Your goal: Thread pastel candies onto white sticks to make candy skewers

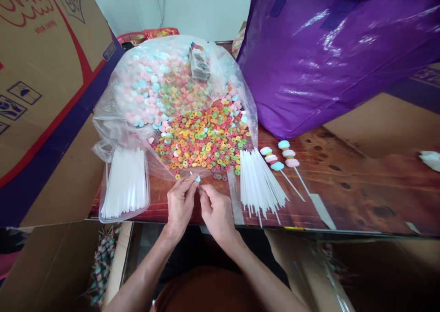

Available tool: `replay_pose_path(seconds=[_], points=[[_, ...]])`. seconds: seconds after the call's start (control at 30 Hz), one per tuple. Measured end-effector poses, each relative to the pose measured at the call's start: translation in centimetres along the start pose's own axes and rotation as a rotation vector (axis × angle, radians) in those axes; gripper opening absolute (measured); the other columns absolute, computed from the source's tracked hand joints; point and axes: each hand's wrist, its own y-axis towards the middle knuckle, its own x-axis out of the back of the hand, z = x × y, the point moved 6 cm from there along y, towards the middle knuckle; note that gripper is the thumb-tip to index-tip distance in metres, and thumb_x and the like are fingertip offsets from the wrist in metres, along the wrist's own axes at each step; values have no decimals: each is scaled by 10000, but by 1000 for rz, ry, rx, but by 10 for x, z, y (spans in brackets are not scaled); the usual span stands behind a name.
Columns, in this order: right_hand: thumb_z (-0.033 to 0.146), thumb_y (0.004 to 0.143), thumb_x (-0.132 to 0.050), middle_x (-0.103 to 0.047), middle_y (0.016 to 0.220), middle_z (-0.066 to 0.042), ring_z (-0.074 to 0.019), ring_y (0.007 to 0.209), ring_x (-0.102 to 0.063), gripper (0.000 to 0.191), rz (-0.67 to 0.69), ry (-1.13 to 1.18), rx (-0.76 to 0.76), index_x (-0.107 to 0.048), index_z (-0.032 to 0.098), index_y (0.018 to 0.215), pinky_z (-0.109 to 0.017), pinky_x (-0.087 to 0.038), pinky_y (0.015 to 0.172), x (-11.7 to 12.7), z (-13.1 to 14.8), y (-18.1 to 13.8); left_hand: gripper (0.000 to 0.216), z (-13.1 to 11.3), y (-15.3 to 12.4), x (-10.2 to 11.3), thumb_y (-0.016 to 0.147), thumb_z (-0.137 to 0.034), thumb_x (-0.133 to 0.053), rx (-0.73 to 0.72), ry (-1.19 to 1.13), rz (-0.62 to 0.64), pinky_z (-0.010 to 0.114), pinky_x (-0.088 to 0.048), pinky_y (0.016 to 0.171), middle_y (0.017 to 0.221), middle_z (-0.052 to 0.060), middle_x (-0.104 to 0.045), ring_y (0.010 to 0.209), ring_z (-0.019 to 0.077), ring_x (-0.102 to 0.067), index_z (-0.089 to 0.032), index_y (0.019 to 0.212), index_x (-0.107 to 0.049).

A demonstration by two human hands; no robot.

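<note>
My left hand point(179, 204) is closed in a pinch on a small light blue marshmallow point(197, 179) above the table's front part. Right beside it, my right hand point(218, 213) has thumb and forefinger pressed together; what they hold is hidden. Just beyond my fingers lies a heap of colourful ring-shaped gummies point(202, 142). Pink and blue marshmallows point(144, 101) fill the clear plastic bag point(117, 82) behind. To the right of my right hand, white sticks point(259, 181) are fanned out. Two candy skewers point(271, 158) of marshmallows and gummies lie past them.
At left, a clear tray point(147, 206) holds more white sticks point(125, 181). A large carton point(51, 96) stands on the left, and a purple bag point(330, 59) at the back right. A small stack of printed packets point(199, 64) rests on the plastic. Finished-looking skewers point(103, 266) fill a box below.
</note>
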Motion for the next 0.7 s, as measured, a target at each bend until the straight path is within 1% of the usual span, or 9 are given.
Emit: replay_pose_path(seconds=[0.1,0.17,0.23,0.3,0.4,0.47,0.57,0.63,0.7], points=[[206,948,-435,-603,577,-5,-144,493,-558,260,5,-48,-45,-615,191,761,-246,-381,516,3,-8,8,284,-9,0,-6,967,-289,-537,-34,-10,110,339,-540,983,1161,70,-748,1077,205,-699,-226,1149,-745],[229,950,-448,-609,597,-6,-147,503,-554,244,30,-67,-64,-620,198,780,-248,-379,521,7,-16,12,291,-13,9,-6,969,-282,-532,-74,28,141,336,-538,984,1157,71,-750,1078,204,-698,-223,1170,-733],[253,952,-456,-613,612,-8,-151,508,-547,234,52,-81,-67,-634,200,810,-252,-377,525,11,-24,13,285,-13,27,1,961,-242,-535,-125,153,88,336,-541,955,1122,74,-750,1035,204,-698,-225,1168,-730],[272,954,-455,-600,598,-6,-152,494,-532,245,60,-92,-66,-640,198,811,-257,-367,522,13,-30,11,282,-11,47,9,940,-171,-535,-183,363,13,354,-530,938,1085,81,-728,999,213,-677,-227,1128,-739],[287,965,-443,-602,591,-5,-152,497,-539,271,68,-102,-67,-644,191,811,-258,-362,535,14,-33,6,247,-3,68,8,911,-124,-545,-264,628,70,375,-511,918,1010,89,-678,953,230,-638,-218,997,-757],[289,970,-435,-607,588,-3,-148,502,-547,281,69,-100,-63,-642,189,807,-253,-358,542,13,-31,2,231,3,73,6,919,-133,-534,-278,684,112,363,-516,876,984,94,-651,925,230,-624,-204,972,-747],[294,974,-428,-605,580,2,-135,491,-537,296,71,-80,-50,-631,188,787,-241,-356,541,12,-27,0,210,7,73,8,930,-155,-527,-257,653,56,345,-519,853,973,96,-637,922,224,-619,-177,1007,-721],[297,975,-424,-603,576,4,-130,484,-528,303,68,-66,-44,-629,187,780,-235,-356,538,12,-26,0,200,5,72,6,933,-170,-531,-276,662,35,345,-515,863,972,91,-636,931,224,-608,-179,1020,-711],[292,972,-424,-608,582,1,-129,490,-531,301,67,-57,-40,-632,184,784,-232,-360,541,12,-26,1,192,0,72,-1,933,-176,-533,-327,740,76,361,-506,887,969,88,-640,948,235,-593,-191,1002,-712]])
